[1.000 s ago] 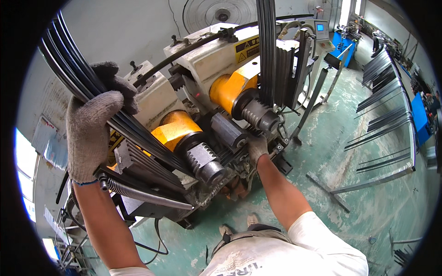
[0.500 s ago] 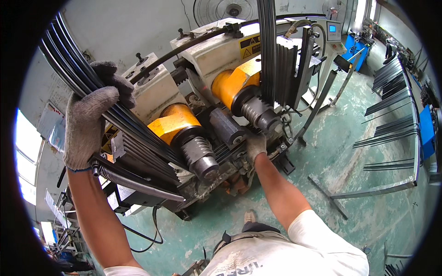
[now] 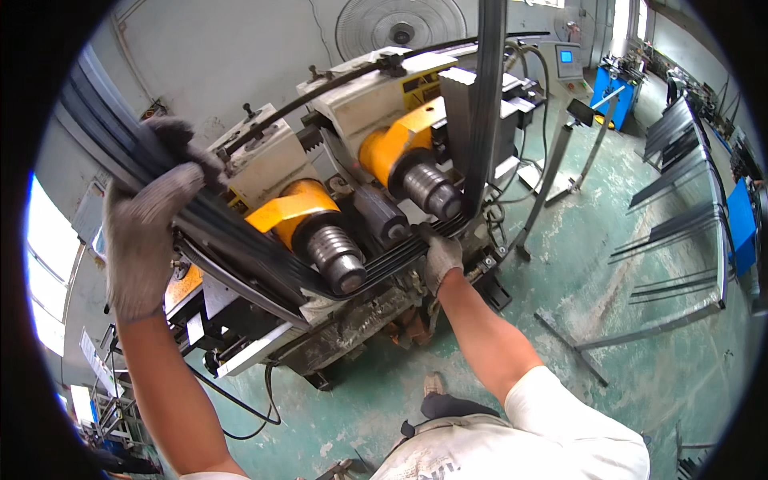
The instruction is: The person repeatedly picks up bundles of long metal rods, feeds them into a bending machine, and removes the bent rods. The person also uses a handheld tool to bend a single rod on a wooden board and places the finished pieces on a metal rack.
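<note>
My left hand (image 3: pixel 148 232), in a grey knitted glove, is closed around the left leg of a bundle of black metal rods (image 3: pixel 380 270), high on the left. The rods are bent into a wide U. Its bottom run passes on the near side of two grooved steel bending posts (image 3: pixel 332 250), and its right leg rises beside the right post (image 3: pixel 432 188). My gloved right hand (image 3: pixel 442 258) grips the bottom run between the posts; its fingers are partly hidden. Yellow arms (image 3: pixel 294 210) sit behind the posts on a white bending machine (image 3: pixel 268 148). Motion blurs the left hand and leg.
A rack (image 3: pixel 724 272) at the right holds several bunches of black rods. A control box (image 3: pixel 566 60) stands behind the machine near a metal stand (image 3: pixel 552 176). A wall fan (image 3: pixel 400 32) is at the back. A black cable (image 3: pixel 272 400) hangs near the floor at left.
The rod bundle has come toward me, its bottom run now showing in front of the posts. The grooved blocks beside the posts have drawn away. My left hand has shifted slightly left.
</note>
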Demonstrator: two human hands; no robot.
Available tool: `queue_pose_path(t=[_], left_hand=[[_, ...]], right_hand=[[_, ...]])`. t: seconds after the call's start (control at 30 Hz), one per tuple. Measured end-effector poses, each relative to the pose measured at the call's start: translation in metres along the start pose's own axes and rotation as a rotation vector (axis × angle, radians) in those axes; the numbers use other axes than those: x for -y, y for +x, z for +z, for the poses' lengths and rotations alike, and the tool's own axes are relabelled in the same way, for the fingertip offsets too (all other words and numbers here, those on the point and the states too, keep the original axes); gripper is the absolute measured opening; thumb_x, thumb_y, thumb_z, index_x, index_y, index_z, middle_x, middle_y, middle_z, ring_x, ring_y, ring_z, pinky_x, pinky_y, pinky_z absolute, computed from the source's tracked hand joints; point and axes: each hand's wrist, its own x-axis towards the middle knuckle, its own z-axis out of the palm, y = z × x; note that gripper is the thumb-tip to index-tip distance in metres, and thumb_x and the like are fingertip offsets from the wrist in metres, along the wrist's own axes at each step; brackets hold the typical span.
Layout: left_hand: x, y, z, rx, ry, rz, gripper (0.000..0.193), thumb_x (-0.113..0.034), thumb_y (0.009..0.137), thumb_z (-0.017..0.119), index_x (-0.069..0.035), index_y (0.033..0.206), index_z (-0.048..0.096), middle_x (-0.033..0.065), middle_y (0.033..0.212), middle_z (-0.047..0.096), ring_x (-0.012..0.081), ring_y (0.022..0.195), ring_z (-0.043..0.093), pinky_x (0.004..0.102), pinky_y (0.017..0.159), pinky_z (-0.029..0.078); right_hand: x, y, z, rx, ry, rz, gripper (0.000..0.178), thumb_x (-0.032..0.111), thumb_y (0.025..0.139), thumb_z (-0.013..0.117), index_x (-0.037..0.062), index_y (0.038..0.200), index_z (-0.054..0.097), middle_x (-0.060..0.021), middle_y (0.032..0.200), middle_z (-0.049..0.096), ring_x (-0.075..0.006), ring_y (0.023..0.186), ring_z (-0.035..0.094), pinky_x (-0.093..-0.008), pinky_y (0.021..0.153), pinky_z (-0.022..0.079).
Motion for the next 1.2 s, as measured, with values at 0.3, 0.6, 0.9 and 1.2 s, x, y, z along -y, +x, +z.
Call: queue_pose_path(t=[0.3,0.6,0.9,1.2], left_hand=[[-0.053,-0.196,0.031,-0.145,-0.356,0.024,0.056,-0.001,0.093,0.078,0.005,0.146,0.063,0.0198,0.119,0.075,0.0278,0.101,0.074,0.0465,0.096,0.064],[0.009,-0.321,0.179,-0.172,-0.794,-0.662,0.043,-0.03,0.106,0.061,0.004,0.126,0.077,0.0219,0.127,0.075,0.0362,0.119,0.071,0.054,0.103,0.057],[-0.037,-0.469,0.522,0.078,-1.424,-1.575,0.031,-0.01,0.094,0.06,0.003,0.121,0.067,0.0236,0.122,0.073,0.0442,0.117,0.07,0.0616,0.113,0.054],[-0.134,-0.448,0.559,0.158,-0.867,-1.327,0.05,-0.009,0.095,0.066,0.003,0.142,0.056,0.0268,0.123,0.074,0.0418,0.1,0.077,0.0575,0.091,0.064]], right_hand=[[0.069,-0.148,-0.216,-0.265,-0.122,-0.079,0.017,0.018,0.102,0.08,0.0018,0.105,0.079,-0.0099,0.094,0.081,-0.0229,0.086,0.078,-0.0401,0.083,0.061],[0.321,-0.265,-0.564,-1.176,-0.831,-0.657,0.042,0.042,0.102,0.081,0.0009,0.11,0.079,-0.0189,0.093,0.081,-0.0324,0.082,0.076,-0.0475,0.081,0.059],[0.621,-0.291,-0.678,-1.341,-1.286,-0.826,0.039,0.035,0.106,0.071,0.0059,0.131,0.076,-0.0249,0.109,0.08,-0.0427,0.105,0.078,-0.0514,0.091,0.058],[0.753,-0.086,-0.83,-1.255,-1.283,-0.275,0.088,0.066,0.112,0.026,-0.0033,0.134,0.076,-0.0354,0.143,0.068,-0.0538,0.142,0.06,-0.0599,0.118,0.048]])
